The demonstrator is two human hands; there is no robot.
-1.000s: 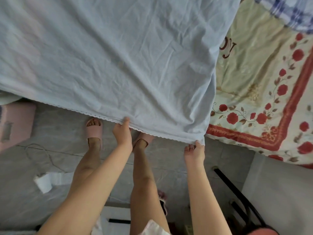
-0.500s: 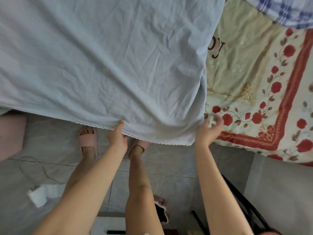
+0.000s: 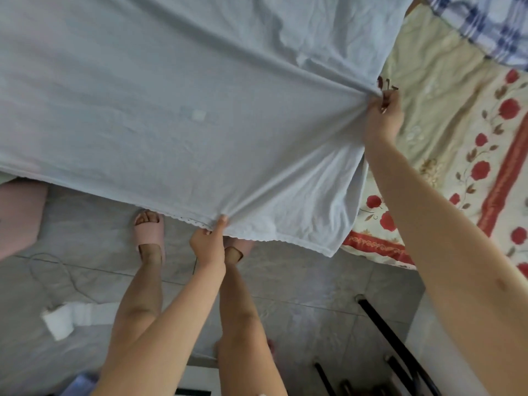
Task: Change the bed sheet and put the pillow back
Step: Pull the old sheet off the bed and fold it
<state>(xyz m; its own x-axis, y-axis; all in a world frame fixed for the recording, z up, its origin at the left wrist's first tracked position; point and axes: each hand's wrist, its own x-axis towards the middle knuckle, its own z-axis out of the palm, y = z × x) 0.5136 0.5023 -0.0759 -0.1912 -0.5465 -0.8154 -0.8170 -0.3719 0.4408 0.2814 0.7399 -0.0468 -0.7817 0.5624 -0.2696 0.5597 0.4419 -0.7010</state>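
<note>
A pale blue bed sheet (image 3: 177,110) with a lace hem lies spread over the bed and hangs past its near edge. My left hand (image 3: 210,241) pinches the lace hem at the bed's near edge. My right hand (image 3: 381,118) grips the sheet's right side edge further up the bed, and taut folds run across the cloth from that grip. Beside the sheet on the right lies the uncovered cream bedding with red roses (image 3: 457,155). No pillow is in view.
A blue-and-white checked cloth (image 3: 485,21) lies at the top right of the bed. On the grey tiled floor are a pink stool (image 3: 20,215) at left, a white charger with cable (image 3: 60,321), and a black metal frame (image 3: 391,335) at lower right. My feet wear pink slippers (image 3: 148,232).
My right hand let go of the sheet's near right corner, moved up along the side edge and took hold there, pulling the cloth taut. My left hand kept its hold on the hem.
</note>
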